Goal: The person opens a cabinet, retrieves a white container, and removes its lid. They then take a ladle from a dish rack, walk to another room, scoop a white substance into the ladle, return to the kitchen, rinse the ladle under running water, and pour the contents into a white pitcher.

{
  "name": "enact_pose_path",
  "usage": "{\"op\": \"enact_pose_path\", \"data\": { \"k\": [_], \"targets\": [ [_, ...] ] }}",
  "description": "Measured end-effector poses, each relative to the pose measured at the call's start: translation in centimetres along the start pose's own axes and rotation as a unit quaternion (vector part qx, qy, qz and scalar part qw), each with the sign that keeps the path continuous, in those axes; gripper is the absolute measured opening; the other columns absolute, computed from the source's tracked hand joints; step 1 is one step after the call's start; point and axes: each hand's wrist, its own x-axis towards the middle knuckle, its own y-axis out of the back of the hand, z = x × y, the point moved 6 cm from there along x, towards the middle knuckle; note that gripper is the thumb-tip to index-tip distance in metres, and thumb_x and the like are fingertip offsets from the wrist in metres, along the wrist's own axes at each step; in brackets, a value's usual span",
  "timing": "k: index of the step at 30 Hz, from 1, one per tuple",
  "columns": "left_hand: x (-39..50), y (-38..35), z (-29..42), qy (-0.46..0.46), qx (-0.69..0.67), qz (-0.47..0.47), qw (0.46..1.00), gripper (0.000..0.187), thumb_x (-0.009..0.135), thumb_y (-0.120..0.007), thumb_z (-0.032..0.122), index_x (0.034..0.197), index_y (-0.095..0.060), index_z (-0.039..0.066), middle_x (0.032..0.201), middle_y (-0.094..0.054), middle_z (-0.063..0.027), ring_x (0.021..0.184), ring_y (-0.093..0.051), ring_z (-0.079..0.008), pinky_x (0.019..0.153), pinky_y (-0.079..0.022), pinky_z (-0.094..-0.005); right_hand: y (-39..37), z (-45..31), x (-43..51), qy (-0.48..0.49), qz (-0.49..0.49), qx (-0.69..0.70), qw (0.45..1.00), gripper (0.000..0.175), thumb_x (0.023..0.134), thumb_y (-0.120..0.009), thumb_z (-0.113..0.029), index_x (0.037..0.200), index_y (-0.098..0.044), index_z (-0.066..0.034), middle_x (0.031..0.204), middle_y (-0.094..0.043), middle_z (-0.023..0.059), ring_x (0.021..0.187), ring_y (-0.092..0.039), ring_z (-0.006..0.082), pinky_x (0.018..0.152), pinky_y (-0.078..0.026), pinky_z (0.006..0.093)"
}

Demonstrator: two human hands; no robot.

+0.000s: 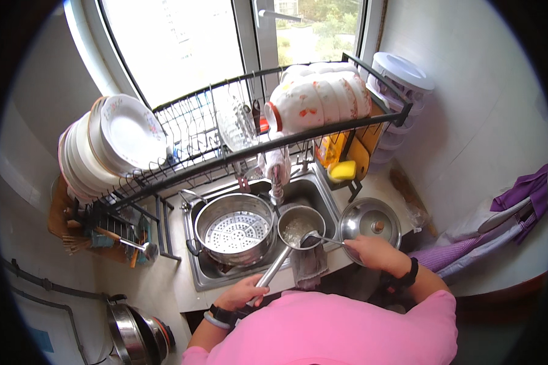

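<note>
My left hand (243,293) grips the long metal handle of a small saucepan (283,220), which is over the right side of the stainless steel sink (198,279). Cloudy liquid (297,228) lies in the pan. In my right hand (375,253) is a metal spoon (325,238), its bowl end dipping inside the saucepan's near rim. A large steamer pot (202,228) with a perforated bottom sits in the left basin, just left of the saucepan. The faucet (276,194), with a cloth wrapped about it, points down behind the pan.
A black dish rack (228,157) spans the sink, bearing plates (130,132) and bowls (319,105). Below its right end is a yellow sponge (343,170). A glass lid (360,219) lies right of the sink, and a dark mesh bag (309,267) hangs over the front edge.
</note>
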Motion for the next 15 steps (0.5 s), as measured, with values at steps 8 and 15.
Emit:
{"op": "enact_pose_path", "data": {
  "k": [8,15],
  "targets": [
    [-0.2,-0.7,0.3,0.0,-0.018,0.01,1.0,0.019,0.09,-0.057,0.008,0.106,-0.05,0.003,0.072,-0.052,0.0016,0.049,-0.049,-0.0062,0.045,-0.04,-0.0193,-1.7,0.9,2.3,0.033,0.079,0.017,0.996,0.042,0.084,-0.046,-0.001,0.125,-0.052,-0.0067,0.094,-0.057,0.0187,0.083,-0.06,0.0384,0.07,-0.048,0.0471],
    [-0.1,-0.9,0.7,-0.019,-0.021,0.005,1.0,0.013,0.089,-0.057,0.009,0.098,-0.05,0.004,0.072,-0.051,0.0016,0.05,-0.05,-0.0062,0.047,-0.039,-0.0196,-2.8,0.8,3.4,0.042,0.11,-0.002,0.993,0.049,0.081,-0.047,0.003,0.129,-0.047,-0.0065,0.095,-0.056,0.0182,0.081,-0.061,0.0375,0.067,-0.049,0.0472]
  ]
}}
